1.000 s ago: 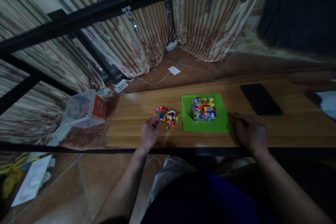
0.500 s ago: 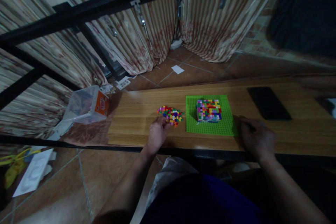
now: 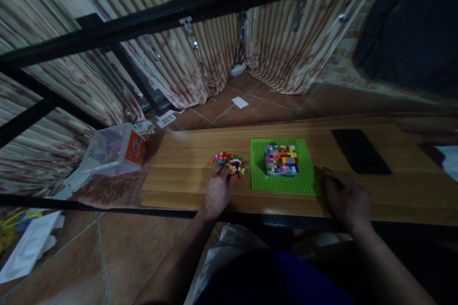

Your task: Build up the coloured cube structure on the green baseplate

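My left hand (image 3: pixel 219 191) is at the near side of a loose pile of small coloured building bricks (image 3: pixel 234 162). Its fingertips are drawn together down among the bricks, and whatever is between them is too small to make out. To the right of the pile lies a green studded baseplate (image 3: pixel 259 182). On it stands a block built of many multicoloured bricks (image 3: pixel 282 160). Beside the baseplate's right edge, my right hand (image 3: pixel 347 198) rests low over the table with its fingers curled; their inner side is in shadow, hiding anything they hold.
A black flat phone or tablet (image 3: pixel 360 151) lies on the wooden table (image 3: pixel 179 167), right of the baseplate. Left of the table, a clear plastic tub with an orange label (image 3: pixel 136 147) sits low. A dark metal bar (image 3: pixel 150 24) crosses before striped curtains.
The whole view has shifted, so the table sits slightly lower. My left hand has moved a little further into the brick pile. My right hand stays by the baseplate's edge.
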`<state>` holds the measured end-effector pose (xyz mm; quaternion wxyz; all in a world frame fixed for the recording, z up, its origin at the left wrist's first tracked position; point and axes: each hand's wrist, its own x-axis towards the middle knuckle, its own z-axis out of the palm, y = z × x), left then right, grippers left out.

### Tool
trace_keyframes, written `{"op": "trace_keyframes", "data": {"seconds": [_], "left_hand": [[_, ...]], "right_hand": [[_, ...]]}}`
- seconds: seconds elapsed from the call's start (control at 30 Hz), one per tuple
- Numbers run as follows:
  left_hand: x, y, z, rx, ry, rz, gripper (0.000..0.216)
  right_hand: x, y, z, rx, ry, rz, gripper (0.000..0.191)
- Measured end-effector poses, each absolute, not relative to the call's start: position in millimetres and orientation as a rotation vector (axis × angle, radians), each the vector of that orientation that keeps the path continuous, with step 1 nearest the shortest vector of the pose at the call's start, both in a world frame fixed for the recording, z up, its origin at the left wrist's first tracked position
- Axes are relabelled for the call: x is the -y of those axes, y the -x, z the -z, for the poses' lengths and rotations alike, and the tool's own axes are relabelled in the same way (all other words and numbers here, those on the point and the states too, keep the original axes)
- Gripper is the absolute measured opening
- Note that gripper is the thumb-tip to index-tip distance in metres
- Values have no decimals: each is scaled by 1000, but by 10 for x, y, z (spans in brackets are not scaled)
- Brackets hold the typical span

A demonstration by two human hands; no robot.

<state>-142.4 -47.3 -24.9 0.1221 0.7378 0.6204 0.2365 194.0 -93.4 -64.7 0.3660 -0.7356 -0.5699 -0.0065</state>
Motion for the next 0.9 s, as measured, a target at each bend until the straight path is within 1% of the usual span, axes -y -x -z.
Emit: {"op": "trace_keyframes", "data": {"seconds": [0.27,0.73,0.9], "left_hand": [[422,1495,207,-1704,-2197,-624,21],[447,1488,199,-1721,-2252,-564,19],[473,1508,238,-1712,-2301,-558,30]], "right_hand": [[926,-1940,645,1461,1862,29,31],[920,-1945,673,1469,1838,27,33],[924,-1947,668,1478,1837,19,31]]}}
